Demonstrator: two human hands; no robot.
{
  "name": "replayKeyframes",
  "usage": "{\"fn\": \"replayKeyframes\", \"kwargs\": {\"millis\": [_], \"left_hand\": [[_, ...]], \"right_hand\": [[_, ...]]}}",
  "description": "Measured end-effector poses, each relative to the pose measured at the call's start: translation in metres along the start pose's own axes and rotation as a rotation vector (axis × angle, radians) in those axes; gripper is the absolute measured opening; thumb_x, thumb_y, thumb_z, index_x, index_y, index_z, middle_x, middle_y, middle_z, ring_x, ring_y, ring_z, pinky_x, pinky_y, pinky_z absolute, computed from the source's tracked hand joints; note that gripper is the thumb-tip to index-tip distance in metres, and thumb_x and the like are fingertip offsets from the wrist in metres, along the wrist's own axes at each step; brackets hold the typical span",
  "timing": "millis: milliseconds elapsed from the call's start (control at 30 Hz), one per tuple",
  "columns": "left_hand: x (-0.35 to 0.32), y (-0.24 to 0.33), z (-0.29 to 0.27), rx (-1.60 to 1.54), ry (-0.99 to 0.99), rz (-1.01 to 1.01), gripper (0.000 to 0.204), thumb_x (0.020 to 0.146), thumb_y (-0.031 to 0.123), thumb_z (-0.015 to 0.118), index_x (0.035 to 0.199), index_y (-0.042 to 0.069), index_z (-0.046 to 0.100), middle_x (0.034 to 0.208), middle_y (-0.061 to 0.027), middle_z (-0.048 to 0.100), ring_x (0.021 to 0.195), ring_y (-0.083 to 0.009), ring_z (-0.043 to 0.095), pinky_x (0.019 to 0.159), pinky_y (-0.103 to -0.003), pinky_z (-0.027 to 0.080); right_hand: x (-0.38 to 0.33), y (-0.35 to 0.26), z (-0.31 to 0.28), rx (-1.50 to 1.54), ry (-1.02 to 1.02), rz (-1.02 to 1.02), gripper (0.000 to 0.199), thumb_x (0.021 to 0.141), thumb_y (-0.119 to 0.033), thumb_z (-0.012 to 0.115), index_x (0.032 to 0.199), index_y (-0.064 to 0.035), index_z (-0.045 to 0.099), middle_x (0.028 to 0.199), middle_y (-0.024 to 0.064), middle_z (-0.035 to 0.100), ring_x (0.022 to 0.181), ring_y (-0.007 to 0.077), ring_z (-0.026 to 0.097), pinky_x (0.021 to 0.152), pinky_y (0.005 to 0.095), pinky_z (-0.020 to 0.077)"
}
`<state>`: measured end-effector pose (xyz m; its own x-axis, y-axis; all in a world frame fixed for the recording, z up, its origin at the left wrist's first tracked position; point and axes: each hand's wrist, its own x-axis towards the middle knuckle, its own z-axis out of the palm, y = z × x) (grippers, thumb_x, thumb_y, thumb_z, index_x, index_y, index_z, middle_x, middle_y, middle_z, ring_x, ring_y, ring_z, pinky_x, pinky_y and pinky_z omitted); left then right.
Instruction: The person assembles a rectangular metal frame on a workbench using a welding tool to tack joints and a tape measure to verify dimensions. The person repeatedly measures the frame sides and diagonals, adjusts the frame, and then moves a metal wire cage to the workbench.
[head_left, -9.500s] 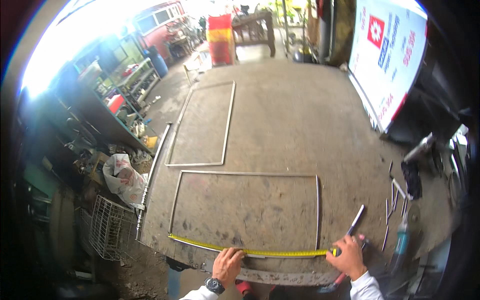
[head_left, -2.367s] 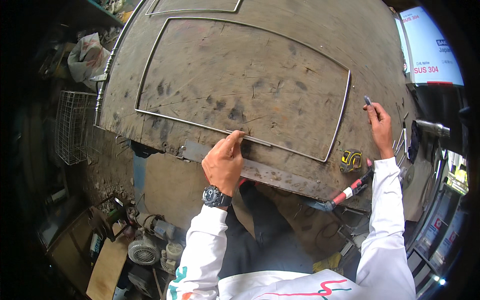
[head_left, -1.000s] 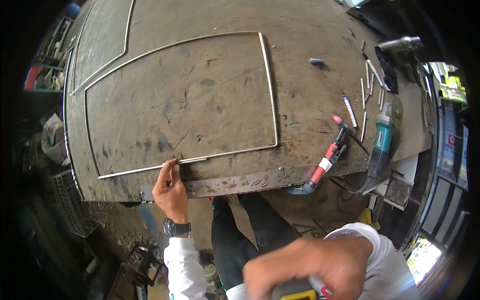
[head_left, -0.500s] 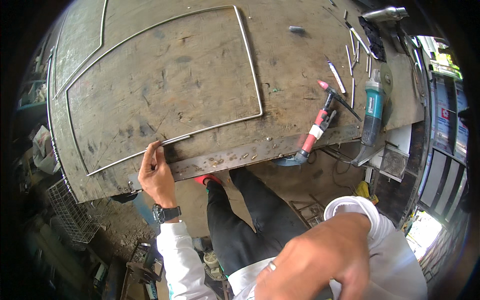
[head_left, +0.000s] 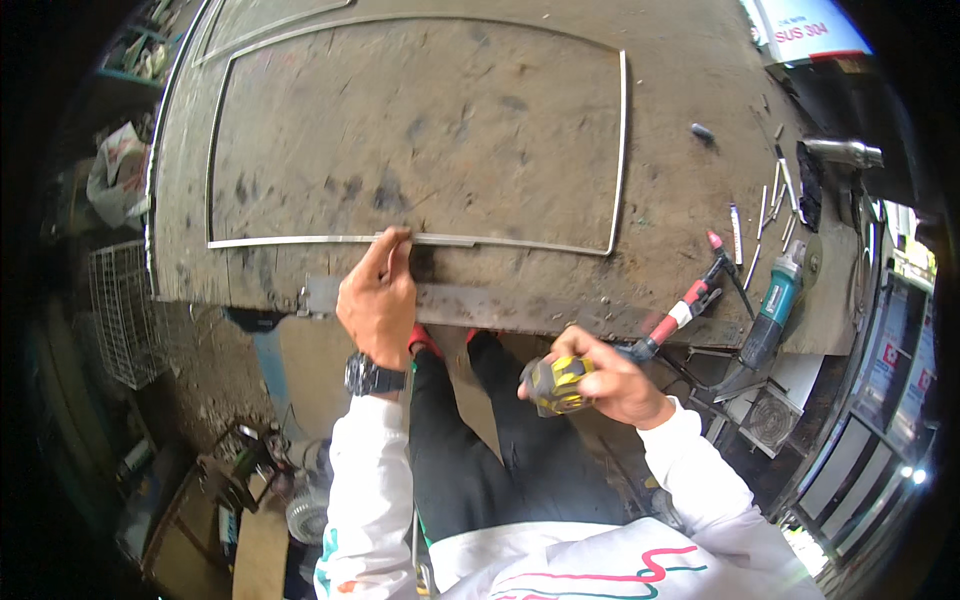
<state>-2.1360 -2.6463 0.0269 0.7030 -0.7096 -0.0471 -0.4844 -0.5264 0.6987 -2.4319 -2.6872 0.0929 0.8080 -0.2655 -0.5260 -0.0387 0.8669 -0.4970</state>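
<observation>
A thin metal rod frame (head_left: 621,150), bent into a rectangle, lies flat on the worn bench top (head_left: 560,130). My left hand (head_left: 378,310) is closed, thumb and fingers pinched at the frame's near side, where two rod lengths overlap. Beyond the bench's front edge, my right hand (head_left: 622,388) grips a yellow and black tape measure (head_left: 562,386) above my legs. No drawn-out blade can be made out on it.
A red-handled torch (head_left: 690,305) and a teal angle grinder (head_left: 775,300) lie at the bench's right. Behind them are a marker (head_left: 736,235), several short rod pieces and a metal tube (head_left: 842,152). A flat metal strip (head_left: 480,308) runs along the front edge.
My right hand has moved from low near my body up toward the bench edge, and the tape measure now shows in it. My left hand stays at the rod frame. The view has shifted.
</observation>
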Motion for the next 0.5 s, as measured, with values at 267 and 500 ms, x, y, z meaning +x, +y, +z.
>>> {"fn": "replayKeyframes", "kwargs": {"millis": [267,500], "left_hand": [[0.002,0.018,-0.006,-0.006,-0.098,-0.098,0.015,0.099,0.029,0.073,0.112,0.024,0.081,0.087,-0.0107,0.078,0.080,-0.0300,0.077,0.069,-0.038,0.056],[0.000,0.003,-0.003,-0.094,-0.054,-0.126,0.017,0.098,0.026,0.077,0.114,0.023,0.082,0.084,-0.0051,0.077,0.076,-0.0135,0.073,0.069,-0.031,0.053]], "right_hand": [[0.032,0.122,0.010,-0.108,0.379,-0.002,0.035,0.104,-0.030,0.060,0.127,-0.0051,0.051,0.108,0.0110,0.064,0.099,0.0159,0.062,0.089,0.0308,0.0511],[-0.013,0.056,0.014,0.304,0.598,-0.297,0.046,0.105,-0.038,0.052,0.135,-0.0032,0.056,0.125,0.0261,0.067,0.114,0.0381,0.069,0.100,0.0478,0.0562]]}}
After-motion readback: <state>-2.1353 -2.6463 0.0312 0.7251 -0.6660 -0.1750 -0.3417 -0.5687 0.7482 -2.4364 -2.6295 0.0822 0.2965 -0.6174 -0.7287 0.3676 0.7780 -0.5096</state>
